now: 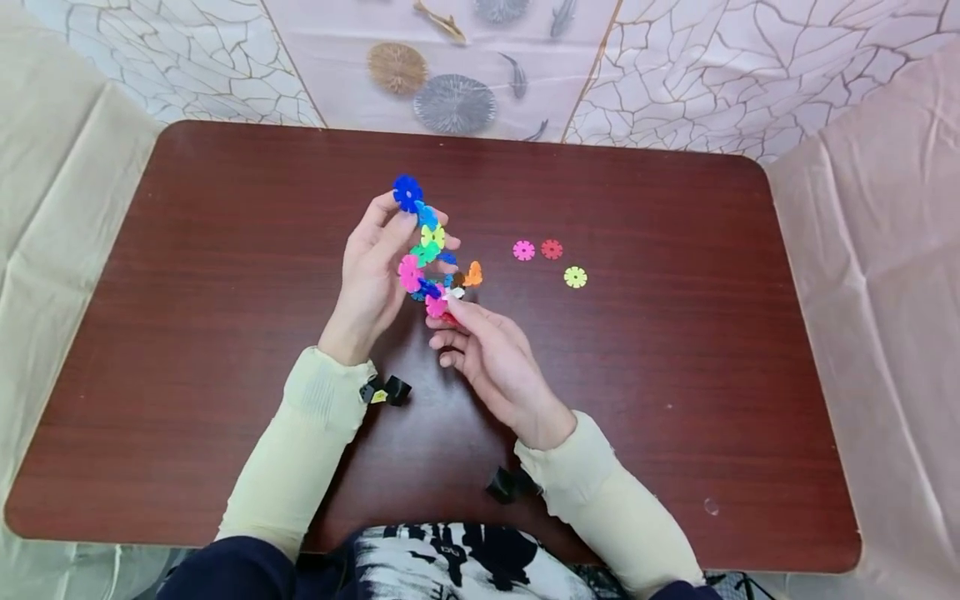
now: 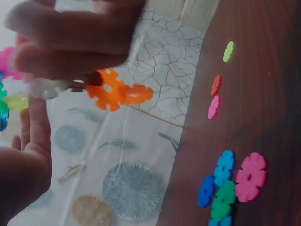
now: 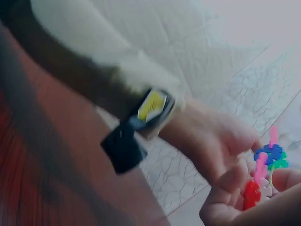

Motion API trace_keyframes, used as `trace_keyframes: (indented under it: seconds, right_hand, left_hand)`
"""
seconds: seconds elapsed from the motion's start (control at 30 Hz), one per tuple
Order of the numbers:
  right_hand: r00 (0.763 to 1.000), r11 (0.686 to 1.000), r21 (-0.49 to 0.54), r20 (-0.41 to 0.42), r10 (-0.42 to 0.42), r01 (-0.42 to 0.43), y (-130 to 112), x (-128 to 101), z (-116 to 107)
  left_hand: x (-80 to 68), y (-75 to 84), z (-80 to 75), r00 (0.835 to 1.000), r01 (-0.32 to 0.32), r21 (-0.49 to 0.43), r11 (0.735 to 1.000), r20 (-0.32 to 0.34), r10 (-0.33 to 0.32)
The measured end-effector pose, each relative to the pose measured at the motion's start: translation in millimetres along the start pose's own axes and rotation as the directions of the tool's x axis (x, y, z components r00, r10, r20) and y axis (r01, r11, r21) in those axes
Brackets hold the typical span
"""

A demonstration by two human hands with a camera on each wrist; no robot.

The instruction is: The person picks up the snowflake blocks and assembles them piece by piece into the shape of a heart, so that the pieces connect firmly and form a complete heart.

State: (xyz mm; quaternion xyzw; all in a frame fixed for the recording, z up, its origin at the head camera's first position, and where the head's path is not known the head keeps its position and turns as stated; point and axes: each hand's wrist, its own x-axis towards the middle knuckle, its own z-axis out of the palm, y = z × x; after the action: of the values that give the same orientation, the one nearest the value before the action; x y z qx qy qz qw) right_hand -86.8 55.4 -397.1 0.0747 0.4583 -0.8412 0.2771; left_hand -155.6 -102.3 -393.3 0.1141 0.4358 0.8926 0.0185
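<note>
A chain of notched plastic flower discs [image 1: 432, 237], linked edge to edge in many colours, is held up over the table between both hands. My left hand [image 1: 367, 267] grips its upper left side, thumb beside the dark blue disc [image 1: 407, 192] at the top. At the lower end my right hand [image 1: 498, 354] pinches the chain near a pink disc [image 1: 435, 307] and a white disc [image 1: 453, 293]. A red disc [image 3: 252, 194] shows by the fingers in the right wrist view. Orange discs [image 2: 109, 89] stick out from the chain's side. Fingers hide part of the chain.
Three loose discs lie on the brown table [image 1: 675, 350] right of the hands: pink [image 1: 523, 250], red [image 1: 552, 249] and yellow-green [image 1: 575, 277]. Patterned cloth [image 1: 510, 108] lies beyond the far edge. Black wrist devices hang near the left sleeve [image 1: 322, 417] and right sleeve [image 1: 592, 467].
</note>
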Motion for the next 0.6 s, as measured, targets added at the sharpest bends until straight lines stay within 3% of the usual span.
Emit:
trace_keyframes:
  seconds: [0.1,0.2,0.3,0.37,0.43,0.53,0.6]
  right_hand:
    - [0.994,0.999,0.039,0.108,0.012,-0.017,-2,-10,3]
    - [0.976,1.000,-0.016,0.215,0.017,-0.014,-9,-23,3]
    - [0.961,0.980,-0.144,0.257,-0.099,0.139,-23,-35,-4]
    - [0.938,0.911,-0.261,0.226,-0.264,0.319,-36,-38,-12]
    - [0.879,0.791,-0.386,0.164,-0.448,0.475,-50,-34,-21]
    - [0.778,0.631,-0.532,0.090,-0.621,0.565,-67,-18,-34]
    - [0.743,0.581,-0.562,0.094,-0.662,0.589,-71,-7,-39]
  left_hand:
    - [5.3,5.1,3.6,0.999,0.051,-0.035,0.998,-0.003,-0.051]
    - [11.2,11.7,5.3,0.991,0.131,-0.122,0.984,0.007,-0.131]
    - [15.9,19.1,4.3,0.964,0.266,-0.204,0.942,0.069,-0.258]
    - [15.7,22.9,2.5,0.925,0.378,-0.237,0.895,0.128,-0.357]
    - [14.6,25.8,2.1,0.877,0.477,-0.229,0.849,0.194,-0.440]
    - [12.6,26.7,7.4,0.793,0.590,-0.164,0.791,0.301,-0.529]
    - [11.1,25.2,13.4,0.745,0.628,-0.105,0.771,0.366,-0.558]
